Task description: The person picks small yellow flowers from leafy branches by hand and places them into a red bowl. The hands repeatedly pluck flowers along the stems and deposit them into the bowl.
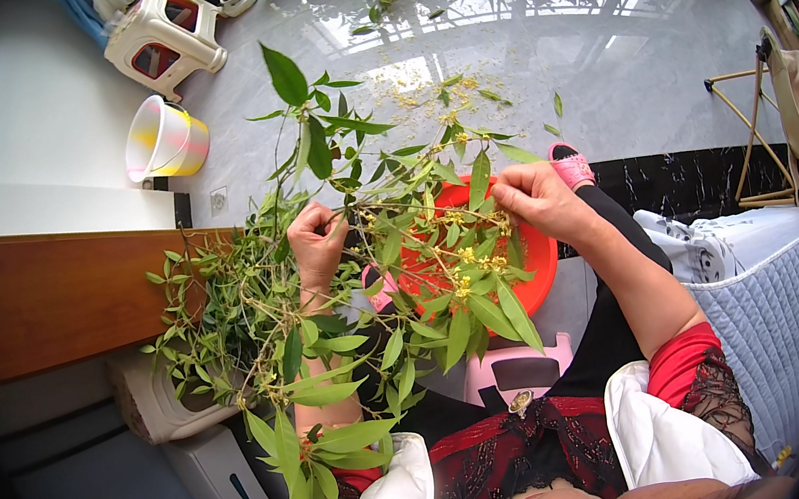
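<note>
A leafy branch with small yellow flower clusters (468, 263) spreads across the middle of the view, partly over a red plastic basin (543, 276). My left hand (318, 237) is closed around a stem of the branch, left of the basin. At the basin's upper right edge, my right hand (541, 200) has its fingertips pinched together at the flowering twigs; whether something is between them is hidden. More cut leafy branches (225, 303) are heaped to the left. Yellow petals (417, 92) and loose leaves lie scattered on the tiled floor beyond the basin.
A white stool (167, 38) and a white-yellow bucket (167, 140) stand at the upper left. A wooden panel (57, 294) borders the left. A pink stool (517, 370) is close to my body. A quilted bed edge (765, 322) and a folding frame (754, 127) are at right; potted plants line the far side.
</note>
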### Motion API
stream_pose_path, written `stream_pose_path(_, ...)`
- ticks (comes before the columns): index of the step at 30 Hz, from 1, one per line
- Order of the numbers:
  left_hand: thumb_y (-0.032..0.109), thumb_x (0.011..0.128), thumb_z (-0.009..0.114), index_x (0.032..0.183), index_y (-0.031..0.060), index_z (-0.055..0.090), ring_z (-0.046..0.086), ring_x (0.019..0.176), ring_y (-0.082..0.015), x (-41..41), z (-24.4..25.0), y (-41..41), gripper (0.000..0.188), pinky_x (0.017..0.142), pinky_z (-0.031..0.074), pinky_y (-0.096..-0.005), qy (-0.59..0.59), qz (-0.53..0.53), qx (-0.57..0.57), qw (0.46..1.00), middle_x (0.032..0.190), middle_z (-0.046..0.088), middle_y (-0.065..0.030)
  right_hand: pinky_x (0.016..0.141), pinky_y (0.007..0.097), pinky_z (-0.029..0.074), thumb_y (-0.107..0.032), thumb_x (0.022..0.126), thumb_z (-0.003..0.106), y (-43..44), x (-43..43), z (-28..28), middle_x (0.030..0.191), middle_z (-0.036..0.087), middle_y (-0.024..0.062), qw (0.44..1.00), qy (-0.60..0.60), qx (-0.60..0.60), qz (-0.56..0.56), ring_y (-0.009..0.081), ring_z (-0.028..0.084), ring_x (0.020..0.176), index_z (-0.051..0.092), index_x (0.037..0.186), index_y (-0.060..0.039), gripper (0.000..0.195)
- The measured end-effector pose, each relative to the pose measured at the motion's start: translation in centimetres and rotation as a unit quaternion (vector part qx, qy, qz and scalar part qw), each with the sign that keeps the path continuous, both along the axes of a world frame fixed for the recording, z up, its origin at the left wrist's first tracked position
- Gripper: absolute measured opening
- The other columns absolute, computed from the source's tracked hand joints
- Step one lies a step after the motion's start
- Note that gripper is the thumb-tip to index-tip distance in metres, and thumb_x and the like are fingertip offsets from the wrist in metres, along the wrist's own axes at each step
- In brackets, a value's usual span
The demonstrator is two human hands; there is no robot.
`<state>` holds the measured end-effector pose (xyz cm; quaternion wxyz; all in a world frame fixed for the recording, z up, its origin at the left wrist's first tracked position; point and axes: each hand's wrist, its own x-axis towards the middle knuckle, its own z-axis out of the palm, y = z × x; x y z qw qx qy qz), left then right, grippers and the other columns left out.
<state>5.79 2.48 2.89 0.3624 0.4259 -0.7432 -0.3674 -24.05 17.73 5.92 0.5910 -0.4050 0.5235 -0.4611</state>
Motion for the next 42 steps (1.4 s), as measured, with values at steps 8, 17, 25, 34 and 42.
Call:
stream_pose_path(8,-0.002,0.071,0.066,0.058,0.0008,0.044,0.037,0.054,-0.0076,0.6,-0.6,-0.4,0.026,0.050,0.030,-0.0241,-0.005,0.007,-0.013,1.000,0.059,0.043,-0.0002,0.050,0.0190,0.036,-0.022,0.095,0.056,0.0,-0.9,0.6,0.071,0.059,0.0006,0.990,-0.127,0.040,0.054,0.0033,0.046,0.056,0.062,0.095,-0.0023,0.021)
stream_pose_path(17,-0.002,0.070,0.065,0.058,0.0014,0.042,0.037,0.054,-0.0078,0.8,-0.3,-0.3,0.027,0.050,0.030,-0.0243,-0.022,0.020,-0.009,1.000,0.059,0.043,-0.0001,0.057,0.0218,0.042,-0.021,0.081,0.077,0.5,0.1,1.7,0.074,0.055,-0.0006,0.992,0.068,-0.055,0.091,0.0051,0.050,0.065,0.059,0.089,0.0012,0.029)
stream_pose_path(25,-0.001,0.075,0.067,0.061,0.0003,0.040,0.035,0.056,-0.0077,0.4,-0.2,-0.2,0.031,0.052,0.029,-0.0247,-0.021,0.004,0.002,1.000,0.061,0.040,0.0003,0.049,0.0298,0.035,-0.002,0.087,0.063,0.4,0.6,0.8,0.061,0.046,0.0055,0.971,0.162,-0.171,-0.031,0.0124,0.040,0.053,0.056,0.076,0.0031,0.014)
stream_pose_path(34,-0.002,0.071,0.066,0.059,-0.0004,0.046,0.037,0.054,-0.0075,0.7,-0.6,-0.4,0.023,0.049,0.030,-0.0242,-0.037,0.002,-0.011,0.999,0.059,0.043,0.0002,0.048,0.0314,0.036,-0.007,0.088,0.061,0.6,0.8,-0.7,0.053,0.043,0.0085,0.970,0.186,-0.095,-0.121,0.0109,0.038,0.052,0.056,0.072,0.0051,0.021)
stream_pose_path(42,-0.002,0.071,0.065,0.059,-0.0003,0.045,0.036,0.054,-0.0080,1.2,-1.0,-0.8,0.023,0.050,0.030,-0.0245,0.007,0.032,-0.005,0.999,0.059,0.042,-0.0003,0.041,0.0230,0.037,-0.017,0.096,0.057,0.7,0.3,0.0,0.056,0.055,-0.0004,0.978,0.071,-0.016,-0.197,0.0055,0.048,0.045,0.061,0.075,0.0000,0.028)
